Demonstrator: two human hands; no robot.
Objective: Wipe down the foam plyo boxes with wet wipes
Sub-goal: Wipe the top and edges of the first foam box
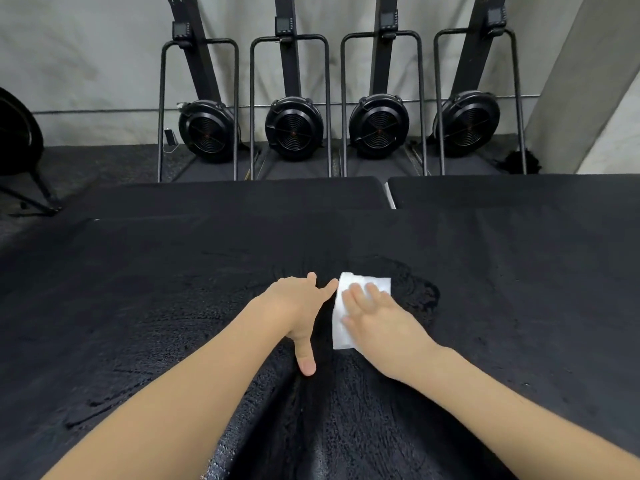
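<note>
The left hand rests flat and spread on the black foam plyo box. Just beside it, the right hand presses straight fingers onto the white rectangular wet wipe. Wiping looks underway; the next stroke calls for sliding onto dry foam.

Head cam, looks fwd & down; close over hands; one view only.

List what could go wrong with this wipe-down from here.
The flat white wet wipe is only pressed under the right hand, not gripped, so it may bunch or slip. The left hand rests on the black foam plyo box top, possibly touching wet streaks.
</note>
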